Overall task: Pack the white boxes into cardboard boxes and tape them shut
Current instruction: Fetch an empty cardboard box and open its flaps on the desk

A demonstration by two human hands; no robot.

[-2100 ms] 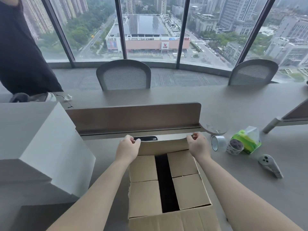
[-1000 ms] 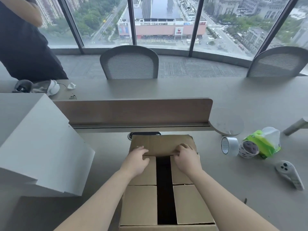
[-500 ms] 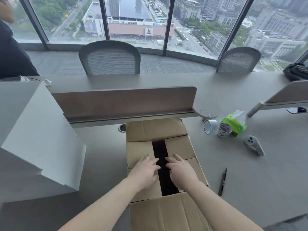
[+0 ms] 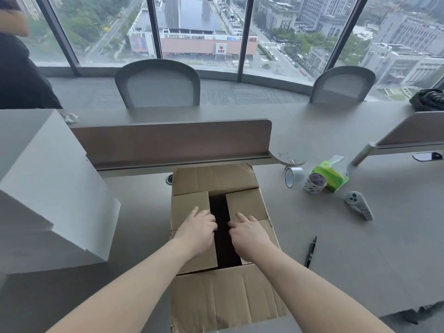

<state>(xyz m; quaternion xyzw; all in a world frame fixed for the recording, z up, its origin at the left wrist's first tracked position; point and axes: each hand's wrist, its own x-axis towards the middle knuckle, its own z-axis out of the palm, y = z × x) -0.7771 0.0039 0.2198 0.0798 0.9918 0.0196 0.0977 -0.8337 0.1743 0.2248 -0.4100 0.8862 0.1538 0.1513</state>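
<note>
Both hands lie palm down on the cardboard box (image 4: pixel 213 179). The left hand (image 4: pixel 197 228) rests on the left inner flap and the right hand (image 4: pixel 248 234) on the right inner flap. The fingers are nearly straight and hold nothing, and the fingertips reach the edges of the dark gap between the flaps. I judge that they press the short flaps down so that the long flaps can close over them. The far long flap leans away and the near long flap hangs toward the person, so both are open.

Right of the cardboard box a clear tape roll (image 4: pixel 293 177) stands on its edge, probably kept near for sealing. A pen (image 4: pixel 311 251) also lies on that side, closer to the person. Left of the cardboard box stands a large white box (image 4: pixel 55 188), which the edge of the view cuts off.

The gap is fully black, so I cannot tell whether a white box is already inside.
</note>
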